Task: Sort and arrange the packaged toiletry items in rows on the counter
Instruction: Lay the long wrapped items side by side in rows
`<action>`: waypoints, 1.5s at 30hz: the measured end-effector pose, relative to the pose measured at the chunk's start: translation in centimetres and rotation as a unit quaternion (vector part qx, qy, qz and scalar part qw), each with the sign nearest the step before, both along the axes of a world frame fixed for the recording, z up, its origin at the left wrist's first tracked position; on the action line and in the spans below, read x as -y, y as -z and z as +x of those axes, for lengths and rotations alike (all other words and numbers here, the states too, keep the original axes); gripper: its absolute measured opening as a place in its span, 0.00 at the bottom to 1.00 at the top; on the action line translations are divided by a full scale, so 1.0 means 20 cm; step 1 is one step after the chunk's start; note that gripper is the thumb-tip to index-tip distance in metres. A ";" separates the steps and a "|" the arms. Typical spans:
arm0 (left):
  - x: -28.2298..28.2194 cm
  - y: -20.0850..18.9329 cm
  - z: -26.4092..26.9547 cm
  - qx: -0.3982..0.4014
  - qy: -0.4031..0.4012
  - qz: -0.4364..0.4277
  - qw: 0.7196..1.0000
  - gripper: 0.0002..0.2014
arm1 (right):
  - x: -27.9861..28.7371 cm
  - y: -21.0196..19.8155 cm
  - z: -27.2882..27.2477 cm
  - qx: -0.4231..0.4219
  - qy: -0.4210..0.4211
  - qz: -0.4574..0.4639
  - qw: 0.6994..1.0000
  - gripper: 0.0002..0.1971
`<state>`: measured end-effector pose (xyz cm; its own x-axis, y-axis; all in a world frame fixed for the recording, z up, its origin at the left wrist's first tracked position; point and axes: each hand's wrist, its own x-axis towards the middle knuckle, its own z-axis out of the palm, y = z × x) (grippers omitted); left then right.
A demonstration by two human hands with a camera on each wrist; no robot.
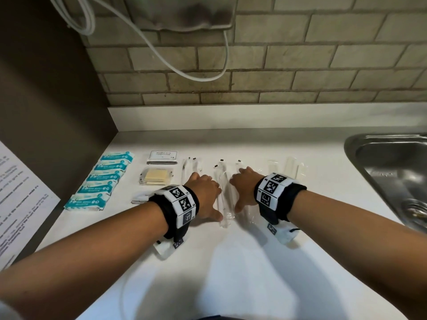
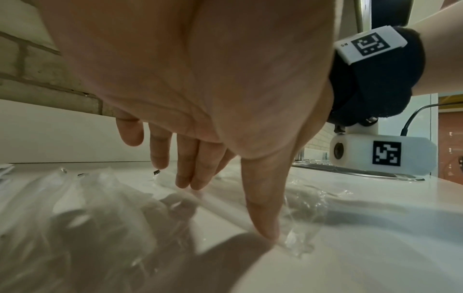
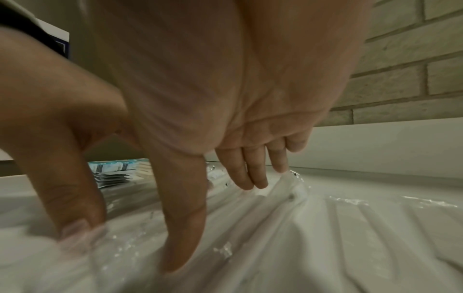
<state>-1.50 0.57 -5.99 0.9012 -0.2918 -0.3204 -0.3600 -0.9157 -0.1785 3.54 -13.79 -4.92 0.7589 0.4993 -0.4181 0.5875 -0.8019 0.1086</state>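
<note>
Crinkly clear plastic wrappers (image 1: pixel 223 199) lie on a smooth white counter (image 1: pixel 231 262) beside a shiny metal sink (image 1: pixel 392 172).

My right hand (image 3: pixel 200 111) fills the upper middle of the frame, palm down, fingers (image 3: pixel 185 218) straight and spread, their tips pressing on crinkled clear plastic packets (image 3: pixel 288 228) that cover the lower half. At lower left my other hand's thumb (image 3: pixel 70 188) touches the same plastic. Teal-and-white sachets (image 3: pixel 112 168) lie stacked at middle left. A brick wall (image 3: pixel 413 79) fills the upper right.
</note>
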 end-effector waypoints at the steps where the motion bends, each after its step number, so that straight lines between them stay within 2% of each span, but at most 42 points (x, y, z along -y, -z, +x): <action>1: 0.01 -0.01 0.01 -0.003 -0.008 0.003 1.000 0.36 | 0.00 0.00 0.01 0.005 -0.009 -0.002 1.000 0.34; 5: -0.01 -0.02 0.06 -0.003 -0.038 0.002 0.999 0.33 | -0.03 -0.01 0.03 0.003 -0.018 -0.010 1.000 0.29; 10: -0.05 -0.02 0.12 -0.009 -0.069 0.000 0.998 0.34 | -0.04 -0.01 0.06 -0.011 -0.011 -0.006 1.000 0.27; 14: -0.06 -0.04 0.16 -0.022 -0.062 0.002 0.998 0.31 | -0.05 -0.01 0.08 -0.010 -0.016 0.008 1.000 0.22; 19: -0.08 -0.02 0.17 -0.040 -0.061 0.001 0.997 0.30 | -0.05 0.00 0.10 -0.011 -0.023 0.026 0.999 0.22; 22: -0.09 -0.03 0.19 -0.032 -0.070 -0.022 0.997 0.26 | -0.03 -0.01 0.09 -0.003 -0.031 0.035 0.999 0.29; 25: -0.07 -0.06 0.20 0.004 -0.069 -0.056 0.996 0.31 | 0.03 -0.06 0.09 0.032 -0.040 0.026 0.998 0.42; 28: 0.01 -0.09 0.19 0.017 -0.050 -0.062 0.997 0.34 | 0.10 -0.10 0.08 0.059 -0.025 0.010 0.998 0.50; 31: 0.06 -0.07 0.16 -0.007 -0.042 -0.045 0.998 0.32 | 0.14 -0.11 0.05 0.025 0.002 0.001 1.000 0.50; 35: 0.07 0.00 0.14 -0.025 -0.057 -0.052 0.997 0.19 | 0.13 -0.06 0.02 -0.015 0.014 0.018 1.000 0.50; 38: 0.08 0.03 0.15 -0.016 -0.031 -0.043 0.998 0.24 | 0.12 -0.06 0.01 -0.022 0.023 0.026 0.999 0.48; 42: 0.08 0.05 0.16 -0.030 -0.041 -0.037 0.998 0.33 | 0.11 -0.06 0.04 -0.028 0.045 0.049 0.997 0.46; 45: 0.08 0.03 0.14 -0.021 -0.034 -0.042 0.998 0.33 | 0.11 -0.06 0.06 -0.031 0.054 0.056 0.997 0.46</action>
